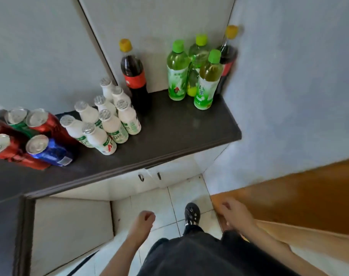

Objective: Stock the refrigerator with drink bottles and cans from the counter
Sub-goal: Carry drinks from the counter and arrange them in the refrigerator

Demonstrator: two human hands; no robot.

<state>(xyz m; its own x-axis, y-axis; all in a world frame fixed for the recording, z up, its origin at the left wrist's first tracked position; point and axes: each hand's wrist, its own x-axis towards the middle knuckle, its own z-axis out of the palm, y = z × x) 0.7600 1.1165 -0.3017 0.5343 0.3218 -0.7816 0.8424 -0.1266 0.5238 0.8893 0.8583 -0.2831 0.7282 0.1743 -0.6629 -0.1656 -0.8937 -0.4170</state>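
The dark counter (169,136) runs in front of you, from the left edge to the wall on the right, and every drink stands on it; you hold none.

Your left hand (142,220) hangs low over the tiled floor (155,202), well below the counter's edge, its fingers curled loosely inward into a soft fist around nothing. Your right hand (236,213) hangs beside the brown wooden door (299,198), fingers bent and loosely together, with nothing in them; whether they touch the door's edge you cannot tell from here.

Largest first: two cola bottles with yellow caps, one (134,76) near the middle at the back, the other (228,56) in the right corner, partly hidden behind the green ones. Next, three green tea bottles (207,82) with green caps, clustered just beside that corner cola. At the left end, cans: a blue can (48,150) in front, red cans (44,124) around it, and a green can (18,122) behind; six tops show, though the frame edge cuts the group. Smallest, eight white milk-drink bottles (110,124) with foil lids, packed close between the cans and the middle cola.
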